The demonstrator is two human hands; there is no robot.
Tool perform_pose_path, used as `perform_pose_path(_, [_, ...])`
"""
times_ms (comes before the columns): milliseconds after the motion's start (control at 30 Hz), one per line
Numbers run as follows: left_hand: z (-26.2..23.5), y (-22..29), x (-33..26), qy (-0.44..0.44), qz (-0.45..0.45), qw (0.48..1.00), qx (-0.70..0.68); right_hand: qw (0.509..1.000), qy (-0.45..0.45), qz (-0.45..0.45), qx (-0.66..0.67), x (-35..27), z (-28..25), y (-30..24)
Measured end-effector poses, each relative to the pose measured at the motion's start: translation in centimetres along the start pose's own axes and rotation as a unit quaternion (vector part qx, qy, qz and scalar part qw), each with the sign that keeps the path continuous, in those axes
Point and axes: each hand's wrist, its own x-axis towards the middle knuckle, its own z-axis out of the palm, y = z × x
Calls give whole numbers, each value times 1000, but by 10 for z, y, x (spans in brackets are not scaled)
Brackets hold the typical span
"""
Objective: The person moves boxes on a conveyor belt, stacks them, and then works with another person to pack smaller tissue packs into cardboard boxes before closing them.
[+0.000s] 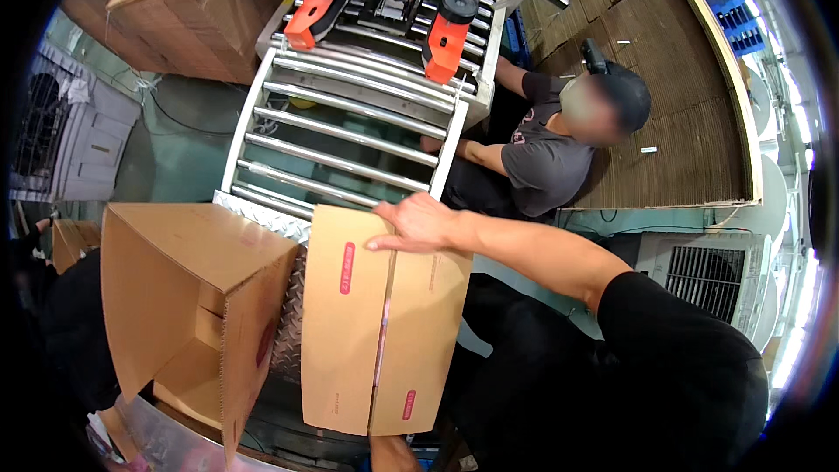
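A brown cardboard box (345,341) lies in front of me with its two top flaps folded inward. A narrow gap runs between the flaps, and a strip of the contents shows through it. My right hand (415,223) grips the box's far edge, thumb on top of the flap and fingers over the side. My left hand (393,453) is at the near end of the box; its fingers are hidden beneath or behind the cardboard. Left of this box, a second open cardboard box (197,245) stands tilted on its side, its hollow inside visible.
A roller conveyor (350,135) runs away beyond the box, with orange guides (447,44) at its far end. A diamond-plate metal surface (288,332) lies between the boxes. A co-worker (546,157) crouches right of the conveyor, beside stacked flat cardboard (673,114).
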Motion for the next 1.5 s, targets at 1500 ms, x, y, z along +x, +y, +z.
perform_pose_path(1500, [503,-64,236,-53,122,917,377,885,379,-179,204,-75,-136,1])
